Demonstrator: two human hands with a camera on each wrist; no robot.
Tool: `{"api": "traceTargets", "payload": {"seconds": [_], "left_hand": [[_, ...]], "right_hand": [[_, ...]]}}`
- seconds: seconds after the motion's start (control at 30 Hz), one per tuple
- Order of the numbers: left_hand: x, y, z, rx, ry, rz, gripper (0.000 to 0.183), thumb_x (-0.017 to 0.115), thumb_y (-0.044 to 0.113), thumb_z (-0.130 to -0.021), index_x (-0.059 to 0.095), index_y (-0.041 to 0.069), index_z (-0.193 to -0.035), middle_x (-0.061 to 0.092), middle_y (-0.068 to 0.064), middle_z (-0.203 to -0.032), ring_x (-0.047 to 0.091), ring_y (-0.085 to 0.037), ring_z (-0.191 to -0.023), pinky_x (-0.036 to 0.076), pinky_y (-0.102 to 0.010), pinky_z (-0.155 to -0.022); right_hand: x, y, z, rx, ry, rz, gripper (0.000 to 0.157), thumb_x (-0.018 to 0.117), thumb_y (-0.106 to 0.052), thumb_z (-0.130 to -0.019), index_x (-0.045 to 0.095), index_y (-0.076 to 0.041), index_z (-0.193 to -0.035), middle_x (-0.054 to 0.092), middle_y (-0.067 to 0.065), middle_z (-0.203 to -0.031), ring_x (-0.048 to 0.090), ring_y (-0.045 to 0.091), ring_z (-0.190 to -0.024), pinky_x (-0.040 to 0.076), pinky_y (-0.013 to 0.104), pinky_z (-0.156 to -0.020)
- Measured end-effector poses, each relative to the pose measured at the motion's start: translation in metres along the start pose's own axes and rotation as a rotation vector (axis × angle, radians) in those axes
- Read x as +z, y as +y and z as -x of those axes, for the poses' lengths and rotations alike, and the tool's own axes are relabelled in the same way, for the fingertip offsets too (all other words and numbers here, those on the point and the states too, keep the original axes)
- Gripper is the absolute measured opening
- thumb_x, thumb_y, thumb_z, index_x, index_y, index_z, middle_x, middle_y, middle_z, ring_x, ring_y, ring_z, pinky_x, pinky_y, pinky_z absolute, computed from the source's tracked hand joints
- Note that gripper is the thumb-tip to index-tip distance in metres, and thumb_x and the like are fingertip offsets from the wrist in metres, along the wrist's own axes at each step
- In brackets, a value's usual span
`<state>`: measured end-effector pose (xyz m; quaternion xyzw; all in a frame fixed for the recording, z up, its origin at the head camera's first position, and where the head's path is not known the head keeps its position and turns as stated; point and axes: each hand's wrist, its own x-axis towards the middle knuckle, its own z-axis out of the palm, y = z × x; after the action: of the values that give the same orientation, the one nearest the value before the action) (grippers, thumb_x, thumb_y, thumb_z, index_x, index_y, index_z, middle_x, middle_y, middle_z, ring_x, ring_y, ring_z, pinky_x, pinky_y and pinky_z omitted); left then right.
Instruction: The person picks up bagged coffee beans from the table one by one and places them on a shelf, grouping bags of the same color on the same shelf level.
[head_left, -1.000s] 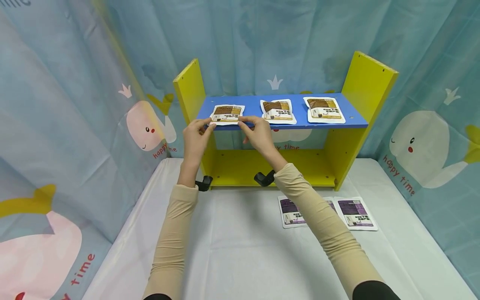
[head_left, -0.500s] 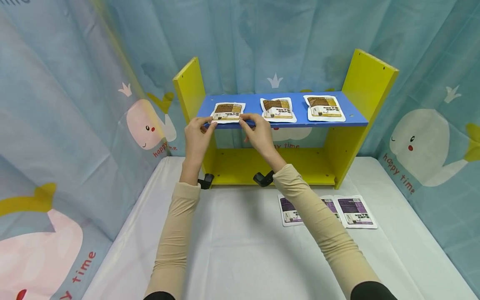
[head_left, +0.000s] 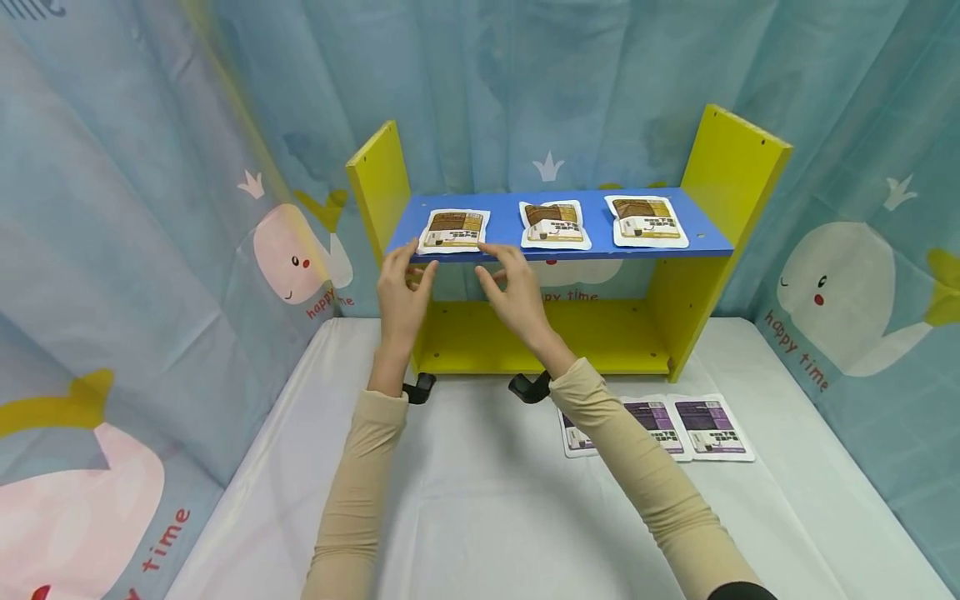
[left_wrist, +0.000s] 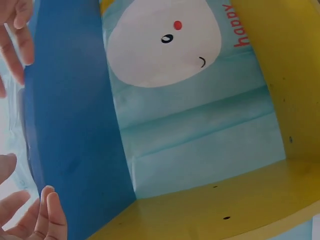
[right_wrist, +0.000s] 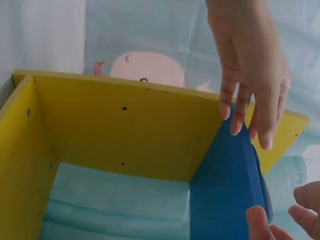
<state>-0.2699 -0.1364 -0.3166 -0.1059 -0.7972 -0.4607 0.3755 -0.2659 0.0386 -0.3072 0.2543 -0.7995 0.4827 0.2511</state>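
Observation:
Three flat white pouches with brown labels lie in a row on the blue shelf board (head_left: 504, 208): the left pouch (head_left: 454, 230), the middle pouch (head_left: 555, 225) and the right pouch (head_left: 647, 222). My left hand (head_left: 402, 293) is at the board's front edge, by the left pouch's near left corner, thumb and fingers spread apart. On that pouch's other side, my right hand (head_left: 519, 293) has its fingertips near the front right corner, thumb lowered away. Neither hand grips anything. Both wrist views look under the blue board (left_wrist: 75, 120) and show the loose fingers.
The shelf unit has tall yellow side panels (head_left: 738, 175) and a yellow bottom board (head_left: 540, 337). On the white table (head_left: 480, 517), purple-labelled pouches (head_left: 711, 427) lie at the front right, partly hidden by my right sleeve. Printed curtains hang behind and at both sides.
Both hands have let go of the left pouch's front corners. Their thumbs have dropped away and the hands have drawn back slightly. The pouch stays flat on the board.

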Motion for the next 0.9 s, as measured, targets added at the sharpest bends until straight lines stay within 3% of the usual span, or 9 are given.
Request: {"api": "traceTargets", "payload": {"seconds": [0.27, 0.43, 0.67, 0.9], "left_hand": [[0.005, -0.008, 0.008, 0.014, 0.034, 0.079, 0.05, 0.058, 0.027, -0.084, 0.04, 0.023, -0.131, 0.043, -0.003, -0.122, 0.052, -0.014, -0.088, 0.049, -0.028, -0.067], [0.007, -0.01, 0.015, 0.026, 0.062, 0.091, 0.05, 0.057, 0.028, -0.084, 0.041, 0.017, -0.131, 0.042, 0.0, -0.123, 0.05, -0.015, -0.089, 0.049, -0.03, -0.068], [0.01, -0.01, 0.026, 0.042, 0.106, 0.096, 0.049, 0.056, 0.026, -0.085, 0.041, 0.015, -0.131, 0.04, 0.004, -0.125, 0.049, -0.022, -0.093, 0.047, -0.032, -0.071], [0.015, -0.012, 0.036, 0.065, 0.153, 0.107, 0.042, 0.056, 0.021, -0.086, 0.047, 0.013, -0.125, 0.044, -0.001, -0.125, 0.049, -0.022, -0.092, 0.047, -0.039, -0.071]], "right_hand": [[-0.001, 0.003, 0.013, -0.065, 0.041, -0.042, 0.035, 0.052, -0.022, -0.088, 0.051, -0.012, -0.121, 0.047, 0.004, -0.12, 0.057, 0.016, -0.078, 0.049, 0.025, -0.052], [-0.005, 0.007, 0.023, -0.067, 0.064, -0.085, 0.034, 0.051, -0.019, -0.088, 0.051, -0.011, -0.121, 0.048, 0.005, -0.119, 0.058, 0.017, -0.077, 0.049, 0.024, -0.051], [-0.019, -0.017, 0.04, -0.037, 0.081, -0.128, 0.032, 0.05, -0.004, -0.087, 0.051, -0.003, -0.119, 0.048, 0.016, -0.117, 0.058, 0.027, -0.077, 0.05, 0.027, -0.049], [-0.024, -0.009, 0.048, -0.023, 0.097, -0.202, 0.032, 0.049, -0.003, -0.087, 0.05, -0.001, -0.119, 0.048, 0.017, -0.116, 0.057, 0.032, -0.078, 0.051, 0.036, -0.05]]}}
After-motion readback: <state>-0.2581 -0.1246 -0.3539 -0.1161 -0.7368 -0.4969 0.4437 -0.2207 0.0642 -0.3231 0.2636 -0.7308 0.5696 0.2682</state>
